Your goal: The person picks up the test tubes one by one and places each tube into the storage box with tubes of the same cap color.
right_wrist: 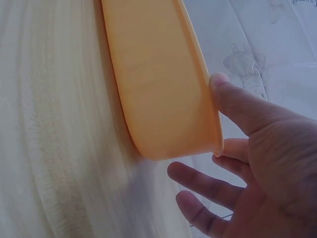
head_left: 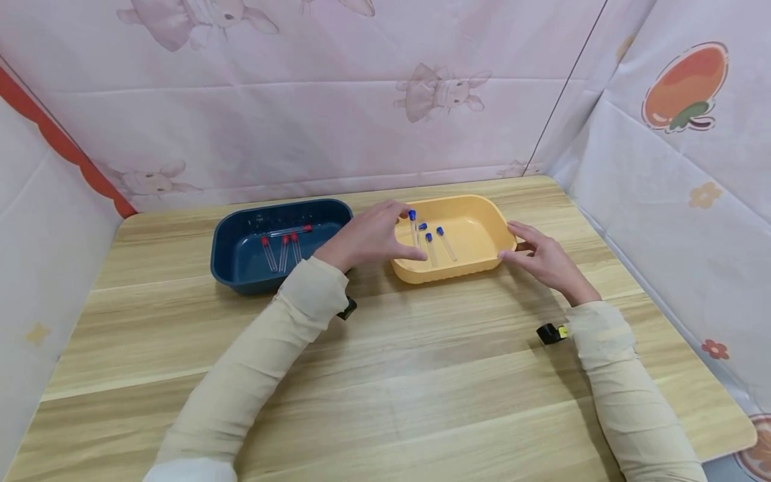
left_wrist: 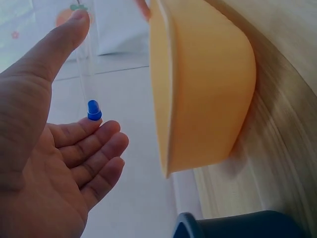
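Note:
My left hand point(head_left: 375, 235) is over the left end of a yellow plastic basin point(head_left: 448, 272). Between its thumb and index finger it pinches a clear test tube point(left_wrist: 85, 74) lengthwise, the blue cap point(left_wrist: 94, 110) against the index finger. Its other fingers are spread below. Inside the basin lie 3 more blue-capped tubes point(head_left: 447, 244). At the basin's right end, my right hand point(head_left: 545, 261) pinches the rim, thumb point(right_wrist: 237, 101) on one side and index finger around the corner. Its lower fingers stay apart from the wall.
A dark blue basin point(head_left: 241, 286) stands left of the yellow one, under the left forearm. Several red-capped tubes point(head_left: 284, 253) lie in it. Both stand on a wood-grain table point(head_left: 409, 388), with printed cloth walls point(head_left: 337, 127) behind and at the sides.

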The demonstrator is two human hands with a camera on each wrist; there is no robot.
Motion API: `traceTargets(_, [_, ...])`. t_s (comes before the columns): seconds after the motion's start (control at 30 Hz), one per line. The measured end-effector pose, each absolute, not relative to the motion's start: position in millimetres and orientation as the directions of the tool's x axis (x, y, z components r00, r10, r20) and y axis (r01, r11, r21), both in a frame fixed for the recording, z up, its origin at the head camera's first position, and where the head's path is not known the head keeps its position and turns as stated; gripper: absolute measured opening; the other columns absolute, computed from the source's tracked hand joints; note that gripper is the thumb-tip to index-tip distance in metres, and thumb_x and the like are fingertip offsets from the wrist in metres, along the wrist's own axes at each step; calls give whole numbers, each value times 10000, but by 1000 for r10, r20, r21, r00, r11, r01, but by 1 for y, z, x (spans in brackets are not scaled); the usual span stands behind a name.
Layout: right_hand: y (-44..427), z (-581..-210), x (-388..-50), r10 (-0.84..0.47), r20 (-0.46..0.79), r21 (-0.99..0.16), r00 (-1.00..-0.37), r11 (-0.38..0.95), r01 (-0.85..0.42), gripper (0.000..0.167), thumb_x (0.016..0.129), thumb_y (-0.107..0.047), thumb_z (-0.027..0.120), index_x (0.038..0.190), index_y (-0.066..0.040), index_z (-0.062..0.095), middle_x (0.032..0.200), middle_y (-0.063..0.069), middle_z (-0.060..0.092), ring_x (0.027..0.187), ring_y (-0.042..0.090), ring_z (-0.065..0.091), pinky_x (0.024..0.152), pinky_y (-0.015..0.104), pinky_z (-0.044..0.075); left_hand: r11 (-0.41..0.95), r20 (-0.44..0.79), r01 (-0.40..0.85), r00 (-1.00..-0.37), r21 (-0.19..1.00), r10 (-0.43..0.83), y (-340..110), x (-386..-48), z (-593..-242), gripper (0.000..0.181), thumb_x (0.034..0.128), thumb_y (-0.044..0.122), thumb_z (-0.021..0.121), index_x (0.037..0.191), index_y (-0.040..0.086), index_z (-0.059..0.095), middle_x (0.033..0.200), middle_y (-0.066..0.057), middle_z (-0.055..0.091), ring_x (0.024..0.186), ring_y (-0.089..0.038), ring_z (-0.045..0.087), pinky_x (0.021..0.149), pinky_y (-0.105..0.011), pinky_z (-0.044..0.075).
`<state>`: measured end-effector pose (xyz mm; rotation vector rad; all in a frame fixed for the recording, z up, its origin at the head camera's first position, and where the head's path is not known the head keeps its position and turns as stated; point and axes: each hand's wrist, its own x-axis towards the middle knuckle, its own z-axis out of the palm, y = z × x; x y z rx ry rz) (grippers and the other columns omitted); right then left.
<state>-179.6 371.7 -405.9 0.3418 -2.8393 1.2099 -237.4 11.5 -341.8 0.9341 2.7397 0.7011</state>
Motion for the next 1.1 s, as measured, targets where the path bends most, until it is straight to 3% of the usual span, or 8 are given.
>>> traceTargets(0.47, [372, -407, -180, -181, 127, -700, -975, 680, -217, 681, 975, -141, 744, 1529, 82, 414, 1617, 233, 358, 1128, 421, 643, 831, 47, 457, 731, -23, 538, -799, 420, 601, 29, -257, -365, 938, 790, 663, 803, 1475, 82, 530, 1408, -95, 570, 1238, -249, 520, 1123, -424, 414])
traceTargets(0.73, [372, -408, -181, -181, 133, -705, -974, 673, -222, 678, 970, -133, 749, 1520, 90, 423, 1613, 235, 364, 1110, 408, 641, 844, 65, 472, 720, -23, 535, -796, 443, 605, 35, -264, -376, 898, 795, 615, 829, 1467, 92, 543, 1434, -89, 562, 1253, -261, 509, 1134, -431, 410])
traceTargets(1.1, [373, -408, -183, -176, 124, -710, -977, 672, -211, 691, 953, -84, 758, 1523, 96, 412, 1617, 244, 351, 1120, 420, 644, 829, 63, 473, 747, -74, 591, -767, 304, 637, 51, -273, -389, 952, 790, 652, 810, 1469, 43, 539, 1455, -121, 557, 1334, -278, 504, 1171, -406, 376])
